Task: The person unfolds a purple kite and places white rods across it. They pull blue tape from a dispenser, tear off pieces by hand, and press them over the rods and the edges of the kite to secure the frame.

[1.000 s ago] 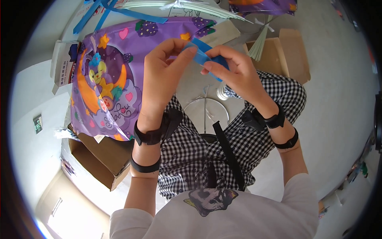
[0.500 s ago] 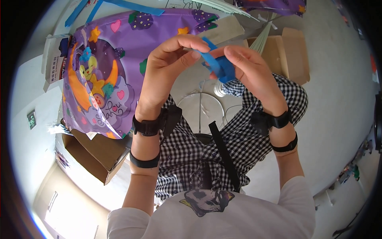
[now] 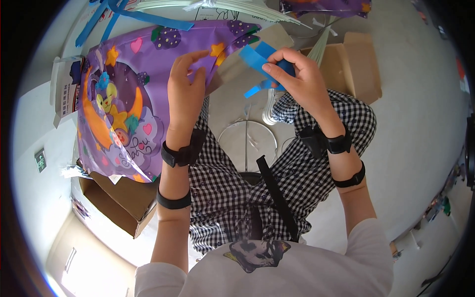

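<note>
A looped, folded blue ribbon [image 3: 255, 58] is pinched between the thumb and fingers of my right hand [image 3: 299, 81], raised above my knees. Its broad end points up and to the left; a narrower end hangs lower, and part of it is hidden behind my fingers. My left hand [image 3: 187, 89] is apart from the ribbon, thumb and forefinger spread, with nothing between them. Behind that hand lies a purple sheet [image 3: 163, 106] printed with a cartoon rabbit, moons and stars.
More blue ribbon strips [image 3: 148, 19] lie at the far left beside a bundle of pale thin sticks [image 3: 232, 6]. An open cardboard box [image 3: 363, 64] stands at the far right, another brown box [image 3: 116, 203] at left. A wire ring stand [image 3: 246, 143] is between my legs.
My left hand has let go of the blue ribbon and moved left and down, its fingers opening. The right hand keeps the ribbon, whose ends now spread out to the left.
</note>
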